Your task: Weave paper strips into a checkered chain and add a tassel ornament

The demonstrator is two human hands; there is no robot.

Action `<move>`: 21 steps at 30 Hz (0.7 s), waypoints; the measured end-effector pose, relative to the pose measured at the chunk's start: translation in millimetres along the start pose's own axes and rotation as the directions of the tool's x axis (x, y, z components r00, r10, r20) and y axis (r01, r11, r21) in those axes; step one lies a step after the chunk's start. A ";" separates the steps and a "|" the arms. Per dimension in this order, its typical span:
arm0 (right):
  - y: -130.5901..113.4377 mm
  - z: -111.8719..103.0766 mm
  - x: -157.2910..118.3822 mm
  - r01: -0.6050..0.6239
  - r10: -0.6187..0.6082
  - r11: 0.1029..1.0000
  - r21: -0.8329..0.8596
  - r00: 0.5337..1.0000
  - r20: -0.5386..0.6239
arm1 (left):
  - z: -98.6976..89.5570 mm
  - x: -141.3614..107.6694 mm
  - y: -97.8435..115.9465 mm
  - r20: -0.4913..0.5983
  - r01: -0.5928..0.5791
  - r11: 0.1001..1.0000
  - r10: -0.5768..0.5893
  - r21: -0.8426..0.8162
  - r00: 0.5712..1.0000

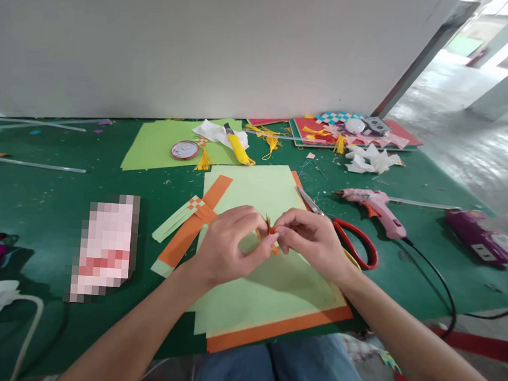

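Above a stack of pale green paper (268, 296) with orange sheets at its edges, my left hand (235, 238) and my right hand (309, 238) meet fingertip to fingertip. Both pinch a small orange paper piece (272, 230), whose details are mostly covered by the fingers. Left of my left hand lie orange strips (181, 240) and pale green strips (171, 222), partly woven into a small check pattern. Scissors with red handles (369, 245) rest beside my right hand, their blades on the paper's right edge.
A pink glue gun (377, 208) with a black cord lies at the right, near a purple box (486, 236). Behind the stack are a yellow cutter (238, 146), a round tin (185, 149) and yellow tassels (204, 160). A blurred pink object (106, 244) lies left.
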State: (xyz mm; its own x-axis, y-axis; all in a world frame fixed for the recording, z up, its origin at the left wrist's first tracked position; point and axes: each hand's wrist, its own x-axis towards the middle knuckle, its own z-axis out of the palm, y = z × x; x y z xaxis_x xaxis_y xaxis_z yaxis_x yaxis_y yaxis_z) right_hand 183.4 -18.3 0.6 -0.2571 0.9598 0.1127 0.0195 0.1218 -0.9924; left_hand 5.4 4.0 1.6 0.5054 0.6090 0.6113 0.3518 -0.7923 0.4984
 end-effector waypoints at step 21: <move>4.1 -0.2 0.6 0.005 -0.002 0.998 -0.067 0.999 0.035 | 3.3 -3.9 -3.0 0.000 -0.088 0.989 0.089 0.121 0.996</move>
State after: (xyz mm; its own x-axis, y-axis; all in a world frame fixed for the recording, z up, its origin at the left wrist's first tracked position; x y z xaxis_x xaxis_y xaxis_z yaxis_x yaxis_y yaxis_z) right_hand 183.5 -17.2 -3.4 -0.2906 0.9501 0.1134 0.0831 0.1431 -0.9862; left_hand 5.0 3.8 -4.3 0.5343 0.5363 0.6534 0.3989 -0.8414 0.3644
